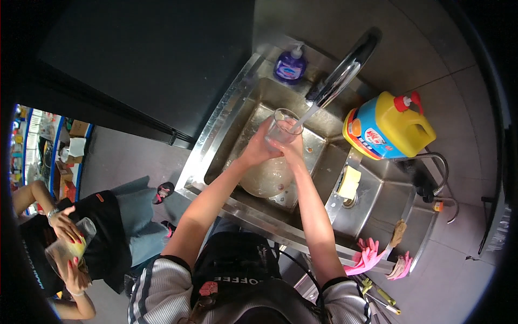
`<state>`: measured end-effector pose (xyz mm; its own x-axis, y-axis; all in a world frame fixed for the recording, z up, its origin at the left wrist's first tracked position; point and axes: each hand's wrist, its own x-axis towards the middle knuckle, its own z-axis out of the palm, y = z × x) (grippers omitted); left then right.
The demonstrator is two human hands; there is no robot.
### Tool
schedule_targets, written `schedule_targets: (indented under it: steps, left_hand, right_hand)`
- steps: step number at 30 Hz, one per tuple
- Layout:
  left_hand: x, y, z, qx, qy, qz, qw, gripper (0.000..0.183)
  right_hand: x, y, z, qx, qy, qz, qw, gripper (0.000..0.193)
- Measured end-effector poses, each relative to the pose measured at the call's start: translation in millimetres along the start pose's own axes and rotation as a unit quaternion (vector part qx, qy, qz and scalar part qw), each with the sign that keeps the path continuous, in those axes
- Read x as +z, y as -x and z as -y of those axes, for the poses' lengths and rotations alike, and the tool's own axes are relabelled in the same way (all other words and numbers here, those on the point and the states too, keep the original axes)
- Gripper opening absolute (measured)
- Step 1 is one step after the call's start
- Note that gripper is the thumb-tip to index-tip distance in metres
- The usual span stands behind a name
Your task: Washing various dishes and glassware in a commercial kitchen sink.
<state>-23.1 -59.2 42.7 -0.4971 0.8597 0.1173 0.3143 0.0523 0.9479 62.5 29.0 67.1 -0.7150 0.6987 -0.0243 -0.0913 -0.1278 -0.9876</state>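
A clear drinking glass [283,127] is held between my two hands over the left sink basin [237,116], its mouth toward the tap. Water [306,116] runs from the chrome tap [345,70] into the glass. My left hand [260,148] wraps around the glass's left side. On its right and lower side, my right hand [290,148] closes around it, fingers partly hidden. Below my hands a round, pale bowl-like vessel [265,181] rests in the basin, partly covered by my forearms.
Behind the basin stands a purple pump bottle [290,66]. A big yellow jug [388,127] is right of the tap. Yellow sponges [349,182] lie on the divider beside the right basin [377,205]. Pink gloves [367,256] hang at the front edge. At left, another person [75,237] handles clear containers.
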Motion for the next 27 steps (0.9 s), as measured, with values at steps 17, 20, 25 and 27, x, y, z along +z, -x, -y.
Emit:
schedule_targets:
  steps: [17,20,25,27]
  left_hand:
    - [-9.4,36.6,-32.8,-0.166,-0.05,0.004,0.985,0.087]
    - [-7.4,44.4,-26.8,-0.132,-0.04,0.005,0.99,0.089]
    - [-5.7,55.2,-38.0,-0.153,-0.06,0.026,0.986,0.091]
    - [-3.0,59.6,-40.4,-0.174,-0.074,0.031,0.981,0.09]
  right_hand:
    - [-76.6,-59.0,-5.2,-0.023,0.112,-0.308,0.944,0.031]
    - [-95.8,-72.6,3.0,-0.048,0.194,-0.305,0.931,0.031]
    - [-106.9,-84.2,9.4,-0.063,0.287,-0.286,0.912,0.035]
    - [-104.8,-85.4,11.0,-0.057,0.301,-0.285,0.909,0.037]
